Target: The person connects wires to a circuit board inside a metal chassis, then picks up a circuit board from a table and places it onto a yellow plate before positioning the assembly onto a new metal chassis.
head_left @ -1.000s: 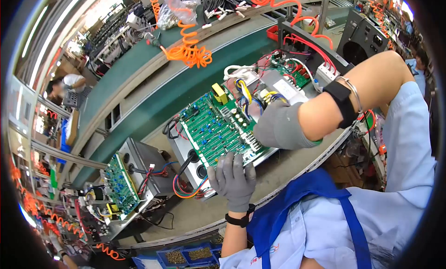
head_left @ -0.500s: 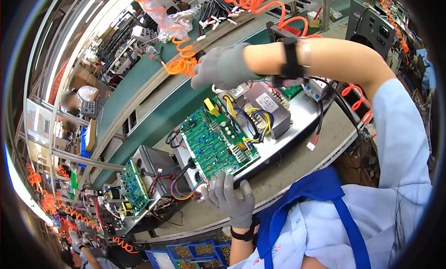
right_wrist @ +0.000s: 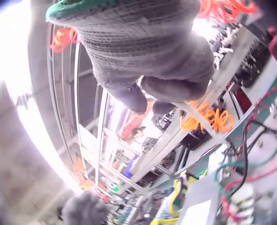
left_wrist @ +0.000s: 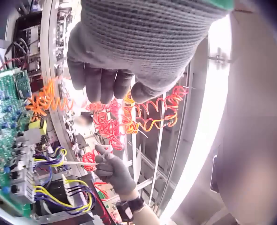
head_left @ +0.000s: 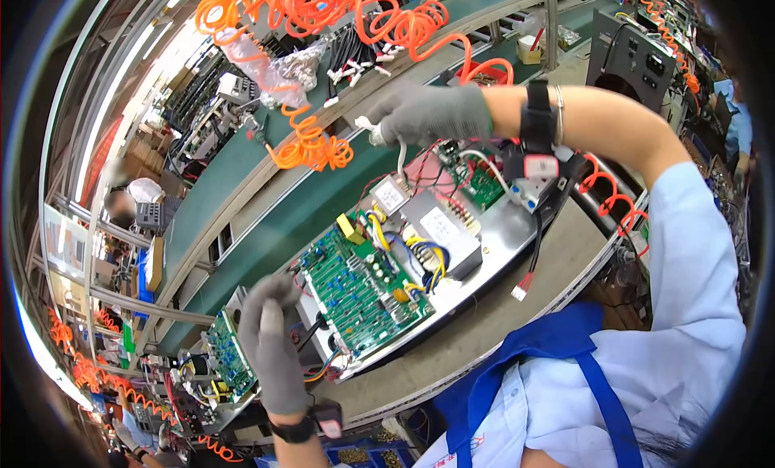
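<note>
Circuit board left of transformer

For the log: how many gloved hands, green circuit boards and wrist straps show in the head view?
Gloved hands: 2, left hand and right hand
Green circuit boards: 3, large board, small board, neighbouring unit's board
Wrist straps: 2, left strap, right strap
Total: 7

Left hand: gloved, raised with the forearm upright, fingers loosely curled, holding nothing.
Right hand: gloved, arm stretched forward and across, fingers pinched together.
Wrists: each wears a dark band.
</note>
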The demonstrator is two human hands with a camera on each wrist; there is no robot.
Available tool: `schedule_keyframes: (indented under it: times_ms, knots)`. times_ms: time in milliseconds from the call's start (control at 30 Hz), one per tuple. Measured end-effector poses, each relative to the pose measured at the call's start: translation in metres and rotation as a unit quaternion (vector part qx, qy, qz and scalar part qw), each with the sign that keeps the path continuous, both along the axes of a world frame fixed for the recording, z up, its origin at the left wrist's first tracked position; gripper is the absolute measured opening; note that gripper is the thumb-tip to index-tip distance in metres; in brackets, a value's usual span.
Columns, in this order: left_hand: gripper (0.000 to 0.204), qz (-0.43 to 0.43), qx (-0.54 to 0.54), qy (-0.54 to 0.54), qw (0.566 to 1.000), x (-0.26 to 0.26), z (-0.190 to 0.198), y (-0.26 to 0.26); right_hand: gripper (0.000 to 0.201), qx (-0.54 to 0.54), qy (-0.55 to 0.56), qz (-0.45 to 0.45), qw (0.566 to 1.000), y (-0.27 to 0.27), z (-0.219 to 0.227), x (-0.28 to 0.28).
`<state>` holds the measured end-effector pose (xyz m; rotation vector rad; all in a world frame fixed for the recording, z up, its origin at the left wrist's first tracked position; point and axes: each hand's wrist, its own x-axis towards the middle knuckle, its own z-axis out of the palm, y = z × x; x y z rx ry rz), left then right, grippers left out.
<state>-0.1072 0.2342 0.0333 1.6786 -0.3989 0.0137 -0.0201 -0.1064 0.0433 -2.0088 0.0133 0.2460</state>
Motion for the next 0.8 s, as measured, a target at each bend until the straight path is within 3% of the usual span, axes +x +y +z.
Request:
schedule_keyframes:
  times_ms: [33,67,133,167,233,267,300,333,400,467,567,633,733,800]
  knots:
    - [0.034,-0.024,0.021,-0.014,0.999,0.015,0.005,-0.016,0.038,-0.002,-0.051,0.002,0.999,-0.003,-0.014,0.0]
    - [0.036,-0.046,0.043,-0.029,0.998,0.03,0.009,-0.032,0.044,0.103,-0.066,0.03,0.992,-0.002,-0.013,-0.018]
    - [0.039,-0.141,0.037,-0.039,0.988,0.053,0.013,-0.074,0.053,0.164,-0.129,0.057,0.976,0.003,-0.01,-0.041]
    - [0.039,-0.186,0.067,-0.064,0.978,0.07,0.005,-0.092,0.053,0.166,-0.131,0.058,0.976,0.001,-0.006,-0.045]
    - [0.041,-0.266,0.102,-0.065,0.956,0.086,-0.002,-0.136,0.061,0.287,-0.139,0.091,0.943,-0.007,0.0,-0.052]
    - [0.042,-0.304,0.11,-0.041,0.945,0.085,-0.003,-0.158,0.061,0.292,-0.139,0.087,0.942,-0.012,0.004,-0.059]
    - [0.044,-0.336,0.12,-0.09,0.93,0.084,-0.002,-0.174,0.06,0.251,-0.133,0.038,0.958,-0.017,0.009,-0.065]
    - [0.042,-0.321,0.111,-0.202,0.919,0.088,-0.006,-0.19,0.06,0.208,-0.127,-0.011,0.97,-0.024,0.015,-0.069]
    - [0.04,-0.292,0.054,-0.178,0.938,0.077,0.006,-0.21,0.049,0.302,-0.228,0.01,0.926,-0.044,0.019,-0.067]
    - [0.035,-0.287,0.077,-0.122,0.947,0.085,0.011,-0.213,0.039,0.253,-0.242,0.046,0.935,-0.057,0.021,-0.066]
    - [0.032,-0.257,0.076,-0.113,0.957,0.088,0.016,-0.224,0.034,0.227,-0.23,0.021,0.946,-0.063,0.027,-0.065]
    - [0.029,-0.207,0.15,-0.07,0.964,0.086,0.029,-0.225,0.032,0.226,-0.249,0.032,0.941,-0.075,0.022,-0.055]
    - [0.028,-0.212,0.144,-0.048,0.966,0.089,0.033,-0.223,0.028,0.233,-0.238,0.038,0.942,-0.085,0.023,-0.05]
    - [0.028,-0.211,0.15,-0.04,0.965,0.089,0.037,-0.224,0.024,0.142,-0.225,0.052,0.963,-0.088,0.022,-0.049]
